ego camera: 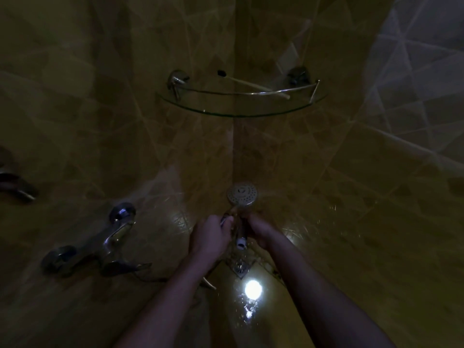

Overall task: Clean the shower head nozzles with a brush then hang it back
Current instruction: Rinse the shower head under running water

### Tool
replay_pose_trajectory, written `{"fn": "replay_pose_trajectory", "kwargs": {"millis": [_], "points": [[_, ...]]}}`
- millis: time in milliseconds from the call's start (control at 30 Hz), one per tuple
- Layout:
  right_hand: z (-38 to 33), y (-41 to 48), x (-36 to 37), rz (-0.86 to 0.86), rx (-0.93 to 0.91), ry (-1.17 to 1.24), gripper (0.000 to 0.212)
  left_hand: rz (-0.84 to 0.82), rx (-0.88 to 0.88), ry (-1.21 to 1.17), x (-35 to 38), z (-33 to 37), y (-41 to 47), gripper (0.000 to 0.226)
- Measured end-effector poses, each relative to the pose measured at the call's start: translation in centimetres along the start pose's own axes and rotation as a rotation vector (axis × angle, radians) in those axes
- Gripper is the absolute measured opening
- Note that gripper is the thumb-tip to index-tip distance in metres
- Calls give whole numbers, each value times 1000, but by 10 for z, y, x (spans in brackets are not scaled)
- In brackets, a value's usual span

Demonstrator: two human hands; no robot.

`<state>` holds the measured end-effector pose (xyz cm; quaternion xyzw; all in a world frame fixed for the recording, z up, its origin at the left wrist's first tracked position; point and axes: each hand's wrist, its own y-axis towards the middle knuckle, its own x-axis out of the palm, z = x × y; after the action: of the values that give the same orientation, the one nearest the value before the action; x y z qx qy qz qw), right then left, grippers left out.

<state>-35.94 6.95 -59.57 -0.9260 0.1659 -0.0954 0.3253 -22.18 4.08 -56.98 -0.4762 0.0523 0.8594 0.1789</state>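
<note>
The round shower head (242,195) faces up toward me low in the tiled corner, its nozzle plate showing. My right hand (261,228) is closed around its handle, whose white end (241,242) sticks out below. My left hand (212,234) grips the metal hose end (224,219) right beside the handle. A brush (253,84) with a pale handle and dark head lies on the glass corner shelf (241,114) above, away from both hands.
A chrome mixer tap (100,244) juts from the left wall, with another fitting (15,184) at the far left edge. A floor drain (241,267) lies under my hands on the wet floor, next to a bright light reflection (253,288). The room is dim.
</note>
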Motion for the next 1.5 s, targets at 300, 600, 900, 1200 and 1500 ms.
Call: {"fn": "replay_pose_trajectory", "kwargs": {"millis": [300,600,900,1200,1500], "points": [[-3,20,0,77,-85,53,31,22,7,-12,2,-2,15,39],[-10,18,2,89,-48,134,25,45,-49,-44,4,-7,17,39],[-16,13,0,117,-22,122,29,36,-106,-57,2,-2,21,41],[-21,9,-4,125,-57,84,29,-10,-28,-58,6,25,21,43],[-23,2,-11,132,-91,65,39,6,-61,-66,0,10,14,43]]}}
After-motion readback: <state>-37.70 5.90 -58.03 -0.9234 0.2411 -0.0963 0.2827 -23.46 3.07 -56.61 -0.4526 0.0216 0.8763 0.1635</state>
